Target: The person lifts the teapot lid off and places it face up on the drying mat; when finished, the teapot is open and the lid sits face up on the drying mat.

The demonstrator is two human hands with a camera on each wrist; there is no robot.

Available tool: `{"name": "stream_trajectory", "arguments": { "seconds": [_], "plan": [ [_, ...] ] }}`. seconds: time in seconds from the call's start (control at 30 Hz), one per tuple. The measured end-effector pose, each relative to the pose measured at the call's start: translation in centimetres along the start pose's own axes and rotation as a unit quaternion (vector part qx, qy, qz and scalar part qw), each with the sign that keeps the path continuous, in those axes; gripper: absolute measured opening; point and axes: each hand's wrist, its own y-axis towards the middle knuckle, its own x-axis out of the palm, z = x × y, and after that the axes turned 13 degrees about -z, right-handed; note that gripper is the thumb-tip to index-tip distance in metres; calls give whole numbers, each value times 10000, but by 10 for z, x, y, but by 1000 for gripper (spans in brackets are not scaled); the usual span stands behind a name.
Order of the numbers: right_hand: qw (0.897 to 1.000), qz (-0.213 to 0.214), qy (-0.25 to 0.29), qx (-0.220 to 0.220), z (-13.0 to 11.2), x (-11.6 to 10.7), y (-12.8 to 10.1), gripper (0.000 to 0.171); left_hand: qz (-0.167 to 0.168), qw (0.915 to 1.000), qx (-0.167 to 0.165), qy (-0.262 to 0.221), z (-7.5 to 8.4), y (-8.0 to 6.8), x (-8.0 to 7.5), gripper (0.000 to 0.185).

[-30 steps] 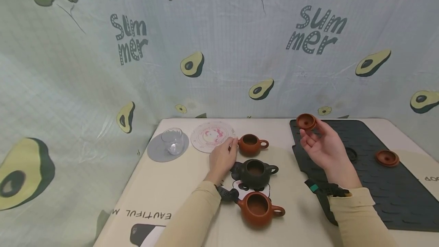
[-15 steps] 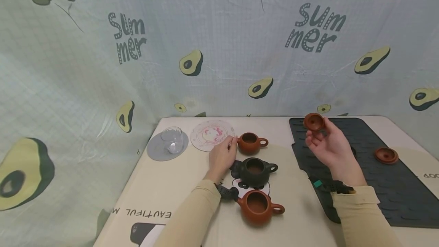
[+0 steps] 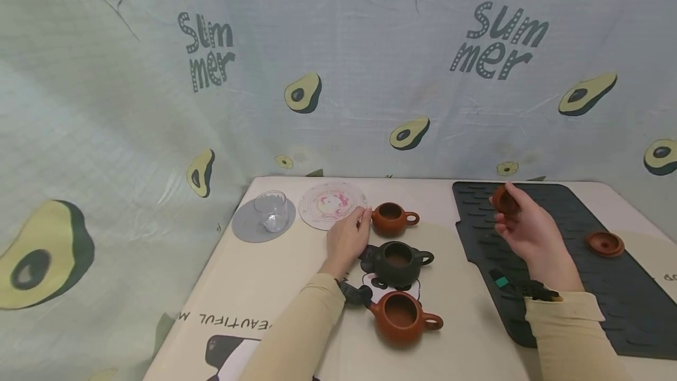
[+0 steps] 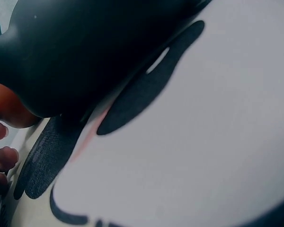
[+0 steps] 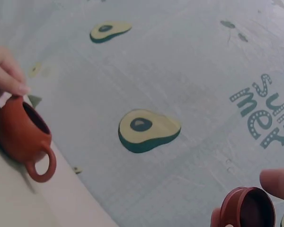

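Observation:
My left hand (image 3: 346, 239) pinches the spout of the farthest reddish-brown clay teapot (image 3: 390, 220), which stands lidless on the table; the right wrist view shows this grip too. Between thumb and fingers, my right hand (image 3: 536, 234) holds a small reddish-brown teapot lid (image 3: 505, 200), raised and tilted over the dark mat. In the right wrist view, the hollow of that lid (image 5: 234, 210) partly shows. A black teapot (image 3: 398, 263) and another reddish-brown teapot (image 3: 400, 319) stand nearer, both lidless, handles to the right. The black teapot (image 4: 85, 47) fills much of the left wrist view.
A dark ridged mat (image 3: 597, 304) covers the right side, bearing another reddish-brown lid (image 3: 605, 244). At the left, a glass cup (image 3: 271, 211) stands on a grey round coaster (image 3: 245, 229), beside a pink-printed round mat (image 3: 333, 199). A patterned curtain (image 3: 349, 75) hangs behind the table.
My right hand has moved right with the lid and turned it, so its underside faces the head camera less. My left hand stays at the far teapot's spout.

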Motion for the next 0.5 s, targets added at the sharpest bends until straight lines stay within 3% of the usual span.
{"name": "stream_trajectory", "arguments": {
  "seconds": [0.1,0.2,0.5],
  "plan": [
    [9964,85,-846,58,3,-2,-1,18,-44,10000,11,-2,1,-1,0,34],
    [9903,276,-1354,154,4,-3,-1,18,-70,10000,35,-15,1,-1,0,34],
    [9920,115,-1255,92,4,-4,3,10,-4,10000,36,38,0,0,0,33]
  ]
}}
